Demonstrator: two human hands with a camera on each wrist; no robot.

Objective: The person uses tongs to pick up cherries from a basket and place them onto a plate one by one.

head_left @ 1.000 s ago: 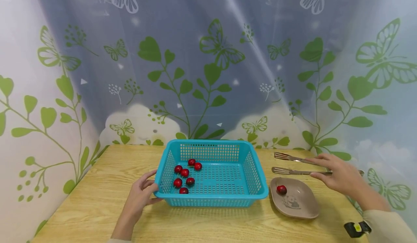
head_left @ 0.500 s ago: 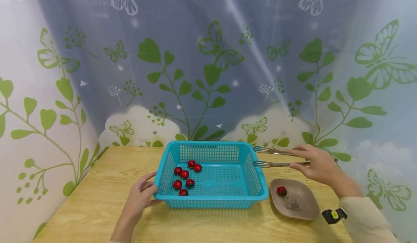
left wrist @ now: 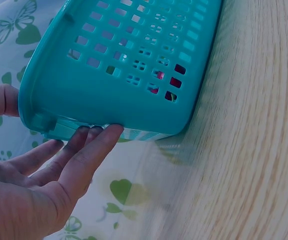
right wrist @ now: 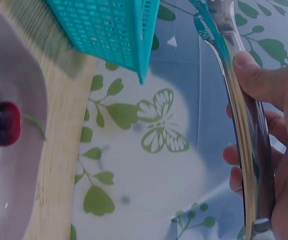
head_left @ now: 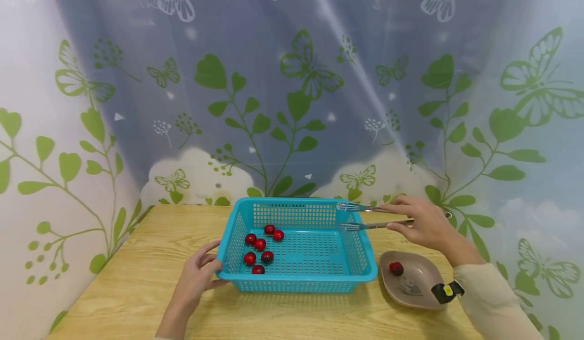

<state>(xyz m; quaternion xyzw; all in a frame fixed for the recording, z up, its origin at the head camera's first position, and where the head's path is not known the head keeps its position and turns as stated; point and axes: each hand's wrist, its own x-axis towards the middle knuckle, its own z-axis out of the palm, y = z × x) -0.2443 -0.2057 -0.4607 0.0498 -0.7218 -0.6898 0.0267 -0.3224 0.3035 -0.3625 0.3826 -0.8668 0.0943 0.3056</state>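
Note:
My left hand [head_left: 193, 279] grips the near left corner of a blue-green perforated plastic basket [head_left: 301, 279]. In the left wrist view the thumb and fingers lie around that corner's rim. Several red cherries [head_left: 259, 244] sit in the basket's left half. My right hand [head_left: 426, 226] holds metal tongs [head_left: 376, 225] with their two arms spread apart. The tong tips are over the basket's right end, with nothing between them. One dark red cherry [head_left: 396, 268], its green stem showing in the right wrist view, lies on a small brownish plate [head_left: 426, 269] right of the basket.
A wooden table [head_left: 150, 264] bears the basket and plate. Close behind the basket hangs a blue and white curtain [head_left: 274, 102] printed with green leaves and butterflies. A black strap with a yellow spot [head_left: 447, 292] is on the right wrist, above the plate's edge.
My right hand has carried the spread tongs leftward, from behind the plate to over the basket's right end. The left hand, basket and cherries have stayed in place.

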